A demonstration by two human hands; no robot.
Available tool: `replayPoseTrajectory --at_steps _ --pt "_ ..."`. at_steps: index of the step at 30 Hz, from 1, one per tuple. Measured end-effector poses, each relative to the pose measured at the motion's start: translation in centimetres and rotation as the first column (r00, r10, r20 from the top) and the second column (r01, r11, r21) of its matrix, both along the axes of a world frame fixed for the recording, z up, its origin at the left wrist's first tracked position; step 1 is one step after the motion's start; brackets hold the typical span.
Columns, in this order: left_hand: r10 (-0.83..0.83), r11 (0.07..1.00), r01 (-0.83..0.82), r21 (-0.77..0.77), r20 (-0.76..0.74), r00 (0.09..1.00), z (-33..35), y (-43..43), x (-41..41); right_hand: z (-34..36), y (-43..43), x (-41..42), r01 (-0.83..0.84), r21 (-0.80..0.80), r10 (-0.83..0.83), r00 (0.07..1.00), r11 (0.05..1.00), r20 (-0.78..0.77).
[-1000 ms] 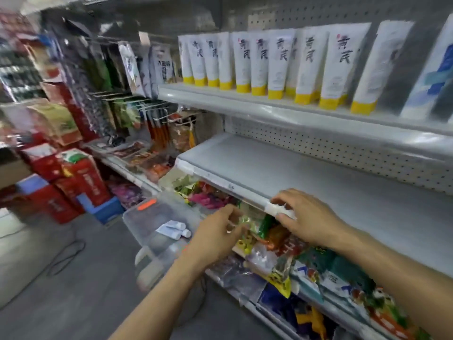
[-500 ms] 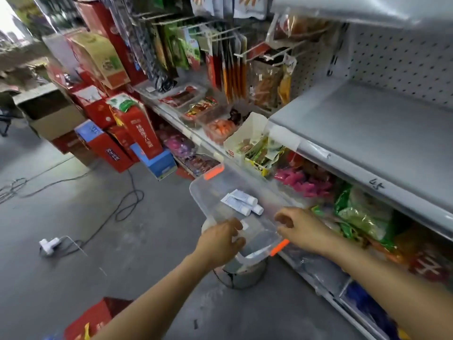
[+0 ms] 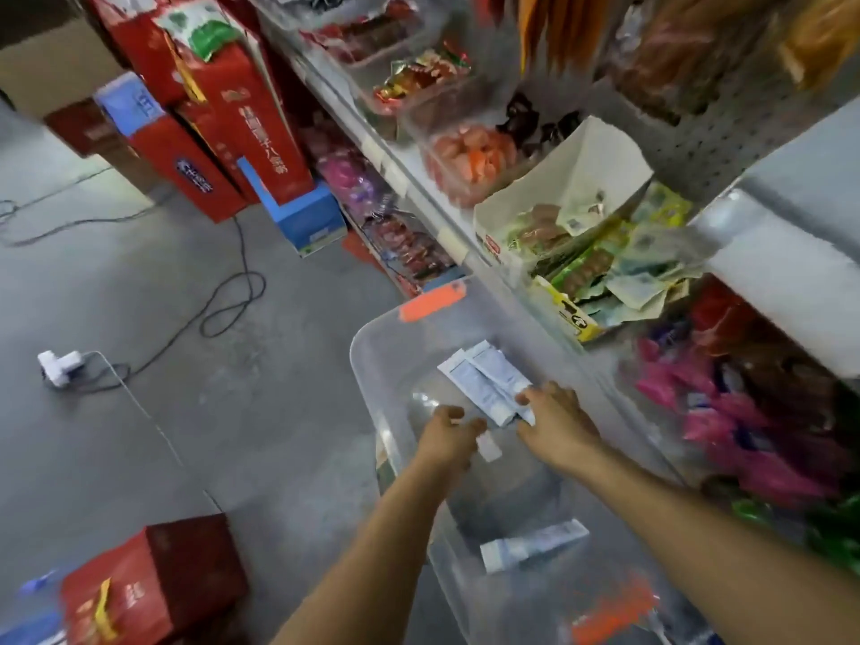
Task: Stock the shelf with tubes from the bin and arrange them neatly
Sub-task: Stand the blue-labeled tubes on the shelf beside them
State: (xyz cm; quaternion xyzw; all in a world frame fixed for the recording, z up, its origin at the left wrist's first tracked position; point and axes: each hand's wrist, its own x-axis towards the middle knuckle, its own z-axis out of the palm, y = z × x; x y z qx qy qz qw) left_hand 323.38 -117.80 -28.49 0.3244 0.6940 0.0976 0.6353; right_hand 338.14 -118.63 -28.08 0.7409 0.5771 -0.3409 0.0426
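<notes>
Left of the bin [image 3: 372,365], I see grey floor with a white power strip [image 3: 60,367] and a looping black cable [image 3: 223,300]. Beyond the bin's far-left corner stands a tall red box [image 3: 251,118] with white Chinese characters down its side, too blurred for me to read.

Both forearms reach down into the bin. My left hand [image 3: 449,435] hovers near the bin's left wall with fingers curled. A small white piece [image 3: 488,446] sits at its thumb, and I cannot tell whether it is held.

2 tubes [image 3: 484,379] lie side by side on the bin floor, pale with smeared print. My right hand [image 3: 556,418] curls its fingers over their near ends, gripping them.

1 more tube [image 3: 533,544] lies at the near end of the bin, between my forearms.

Orange latches mark the bin's far rim [image 3: 433,302] and near rim [image 3: 614,612]. The shelf edge [image 3: 502,277] runs just beside the bin's right rim, with snack packets [image 3: 586,267] crowded above it.
</notes>
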Motion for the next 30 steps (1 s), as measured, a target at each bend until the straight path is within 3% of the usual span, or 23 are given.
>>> replayPoseTrajectory --at_steps 4,11,15,20,23,30 --pt "0.203 0.968 -0.197 -0.156 0.027 0.979 -7.3 3.4 2.6 -6.3 3.4 0.0 -0.025 0.000 0.024 0.998 1.000 0.065" --pt "0.462 0.866 -0.446 -0.228 0.024 0.886 -14.3 5.8 5.9 -12.0 5.0 -1.0 0.030 -0.046 -0.021 0.984 0.998 0.178" --pt "0.479 0.839 -0.437 -0.326 0.058 0.876 -14.1 5.6 6.5 -11.5 5.4 -0.4 0.203 -0.103 -0.209 0.977 0.974 -0.044" --pt "0.520 0.831 -0.445 -0.333 0.180 0.835 -8.9 3.3 5.0 -6.9 3.4 -0.6 0.375 -0.177 -0.414 0.851 0.910 -0.322" --pt "0.485 0.868 -0.435 -0.239 0.217 0.847 -5.2 0.5 3.3 -3.0 0.5 -1.0 0.471 -0.211 -0.513 0.731 0.857 -0.450" --pt "0.196 0.973 -0.224 0.048 0.324 0.925 5.8 -7.8 -0.2 7.0 -8.6 -2.3 0.491 -0.189 -0.493 0.616 0.850 -0.614"
